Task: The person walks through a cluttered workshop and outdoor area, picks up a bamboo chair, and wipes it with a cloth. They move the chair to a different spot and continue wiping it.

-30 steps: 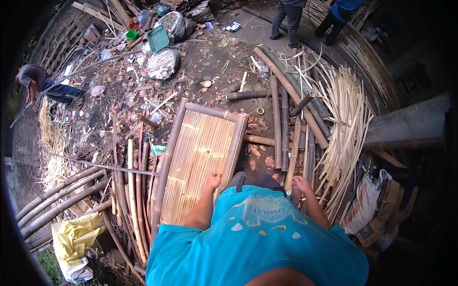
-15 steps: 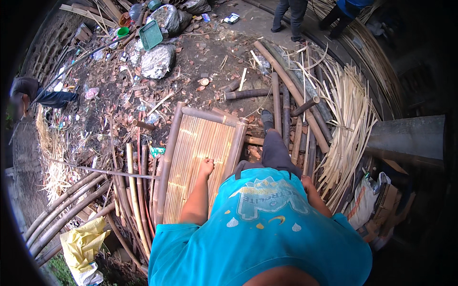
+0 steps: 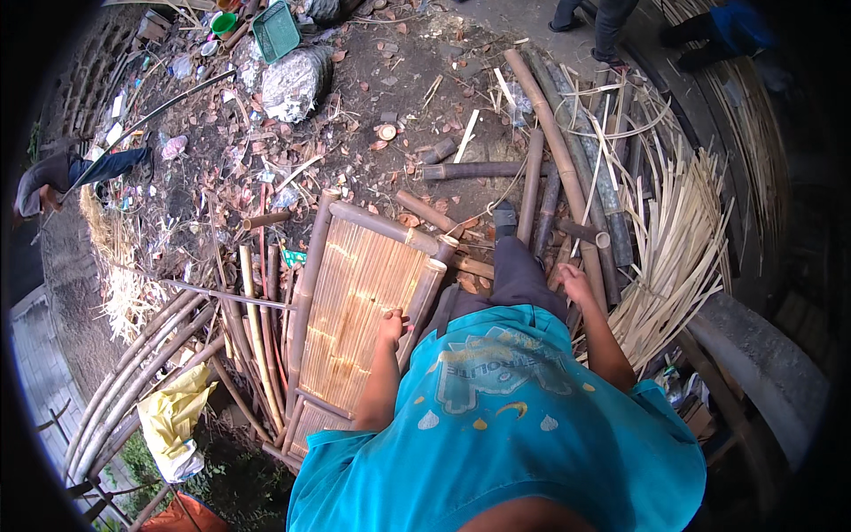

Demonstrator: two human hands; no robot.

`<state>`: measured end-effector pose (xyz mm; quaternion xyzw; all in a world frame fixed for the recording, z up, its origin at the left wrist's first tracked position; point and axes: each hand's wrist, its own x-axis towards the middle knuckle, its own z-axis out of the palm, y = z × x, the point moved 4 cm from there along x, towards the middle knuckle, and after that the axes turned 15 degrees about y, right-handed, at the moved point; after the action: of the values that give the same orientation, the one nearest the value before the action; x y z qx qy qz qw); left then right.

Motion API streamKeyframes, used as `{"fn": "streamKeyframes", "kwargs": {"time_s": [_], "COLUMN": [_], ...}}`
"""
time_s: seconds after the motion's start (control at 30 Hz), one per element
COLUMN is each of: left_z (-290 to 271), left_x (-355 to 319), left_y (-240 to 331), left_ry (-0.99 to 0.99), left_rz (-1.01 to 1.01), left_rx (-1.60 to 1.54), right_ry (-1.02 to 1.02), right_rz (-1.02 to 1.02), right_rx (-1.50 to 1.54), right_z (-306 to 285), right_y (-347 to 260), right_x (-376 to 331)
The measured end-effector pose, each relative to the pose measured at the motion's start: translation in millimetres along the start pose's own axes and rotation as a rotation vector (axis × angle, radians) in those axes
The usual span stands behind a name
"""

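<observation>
My left hand [image 3: 392,327] is closed, its fingers curled, above the right part of a bamboo bench [image 3: 359,266]. The bench has a thick round bamboo frame and a seat of thin split slats. Whatever those fingers may hold is too small to make out. Out in front of my right thigh is my right hand [image 3: 575,283], its fingers bent together, and I cannot see whether anything is in them. Dark bamboo poles [image 3: 592,235] lie beneath and beyond it. My foot [image 3: 504,219] is on the ground among cut bamboo pieces [image 3: 428,207].
A fanned bundle of pale bamboo strips [image 3: 678,230] lies at my right. Curved poles [image 3: 133,368] and a yellow sack [image 3: 173,403] are at lower left. A person [image 3: 84,173] bends at far left; other people's legs [image 3: 612,31] show at the top right.
My right hand has come up and forward from beside my hip. My left hand has shifted slightly down, near the bench's right rail. The view has moved, showing more of the bench's near end.
</observation>
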<state>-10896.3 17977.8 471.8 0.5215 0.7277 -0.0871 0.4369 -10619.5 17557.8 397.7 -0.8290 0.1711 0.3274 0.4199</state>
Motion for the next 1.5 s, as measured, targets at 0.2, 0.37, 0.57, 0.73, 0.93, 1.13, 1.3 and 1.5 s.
{"fn": "streamKeyframes", "kwargs": {"time_s": [0.2,0.37,0.57,0.73,0.93,1.13,1.3,1.5], "left_z": [47.3,41.8,43.7,49.5,49.9,51.2,34.8,-21.6], "left_x": [-66.7,-91.3,-102.7,-97.0,-88.0,-50.5,11.7,85.0], "left_y": [119.3,166.6,172.2,143.5,111.4,105.3,100.7,179.5], "left_ry": [-0.002,0.117,0.165,0.155,0.216,0.221,0.216,0.182], "left_rz": [0.266,0.282,0.226,0.155,0.046,0.065,0.064,-0.161], "left_rx": [0.063,0.126,0.101,0.085,-0.029,-0.199,-0.373,-0.484], "right_ry": [-0.024,-0.091,-0.168,-0.165,-0.004,0.005,-0.109,-0.040], "right_rz": [-0.087,-0.019,0.055,0.145,-0.108,-0.168,-0.151,-0.455], "right_rx": [0.058,-0.006,-0.064,-0.026,-0.347,-0.427,-0.545,-0.741], "right_z": [-14.9,6.9,-22.3,-37.4,-39.2,-18.8,10.1,145.5], "right_y": [-51.4,-8.4,-14.3,-42.6,-112.5,-129.3,-210.3,-348.4], "right_x": [56.2,90.1,115.0,141.1,163.6,198.6,206.2,220.0]}}
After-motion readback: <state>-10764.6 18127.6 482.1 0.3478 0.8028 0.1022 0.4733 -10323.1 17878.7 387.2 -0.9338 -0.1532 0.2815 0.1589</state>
